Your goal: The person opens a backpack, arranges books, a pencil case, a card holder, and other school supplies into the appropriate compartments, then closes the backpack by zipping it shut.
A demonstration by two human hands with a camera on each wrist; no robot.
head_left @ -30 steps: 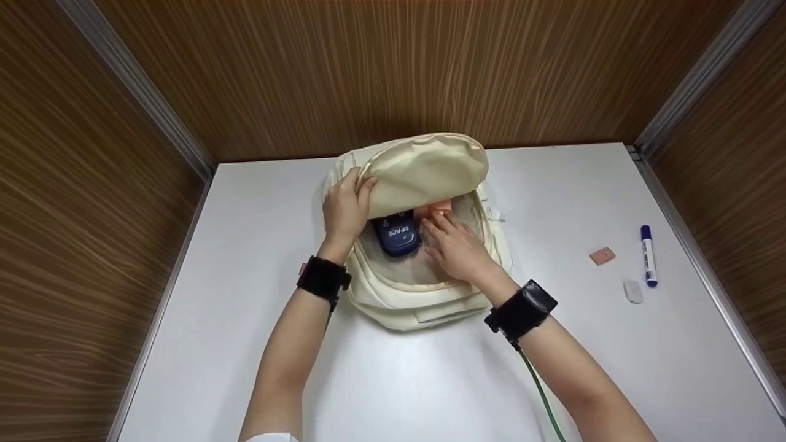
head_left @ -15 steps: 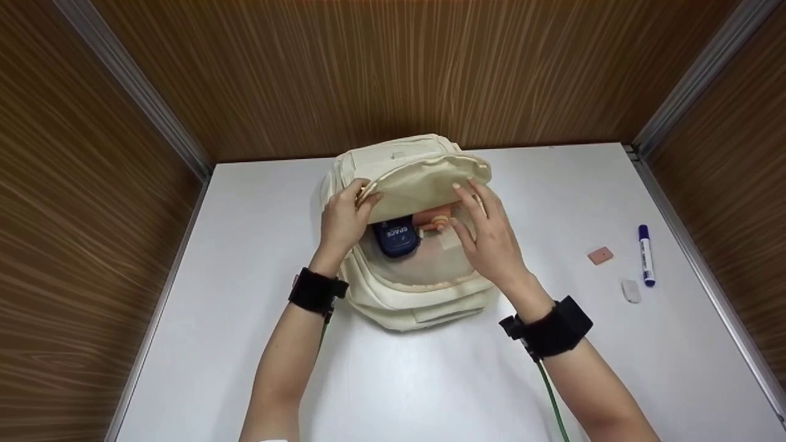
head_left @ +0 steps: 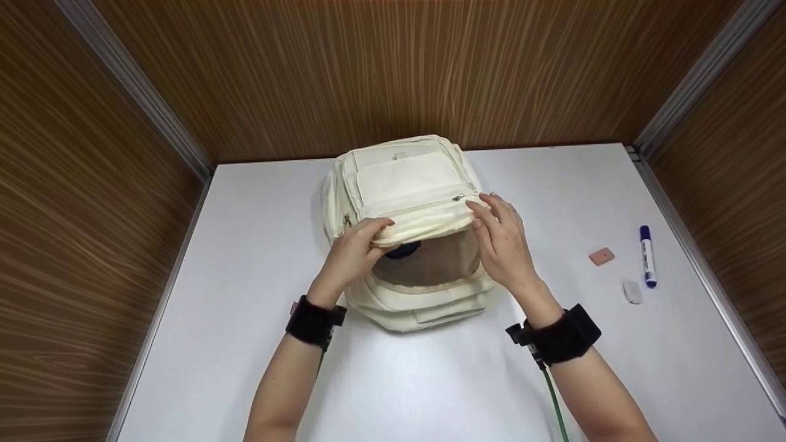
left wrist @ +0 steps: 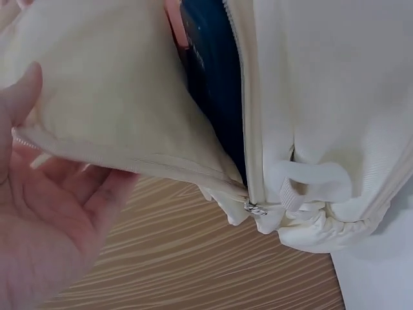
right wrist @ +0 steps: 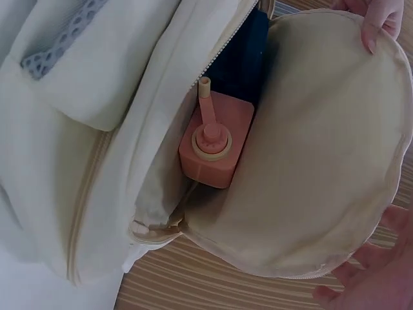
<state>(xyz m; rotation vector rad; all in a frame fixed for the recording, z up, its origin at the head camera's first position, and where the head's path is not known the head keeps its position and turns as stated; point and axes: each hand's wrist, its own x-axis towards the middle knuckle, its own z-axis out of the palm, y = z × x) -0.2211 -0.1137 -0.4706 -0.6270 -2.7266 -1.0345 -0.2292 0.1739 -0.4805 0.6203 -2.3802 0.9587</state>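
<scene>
A cream backpack point(head_left: 408, 178) lies on the table, its front panel point(head_left: 424, 227) unzipped and folded partway down over the opening. My left hand point(head_left: 353, 255) pinches the panel's edge, thumb on the inner face and fingers behind, as the left wrist view shows. At the panel's right side my right hand point(head_left: 506, 248) touches the edge with loosely spread fingers. Inside the backpack sits a pink pencil sharpener point(right wrist: 216, 142) with a crank handle. Beside it is a navy case point(left wrist: 213, 71), mostly hidden by the panel in the head view.
To the right on the white table point(head_left: 215, 276) lie a blue-capped marker point(head_left: 648, 256), a small pink block point(head_left: 602, 256) and a small whitish block point(head_left: 632, 291). Wood-grain walls point(head_left: 393, 67) stand behind and on both sides. A green cable point(head_left: 556, 405) runs along my right forearm.
My right hand has come out of the backpack and up to the panel's right edge. The left hand has drawn the panel down toward me, covering most of the contents.
</scene>
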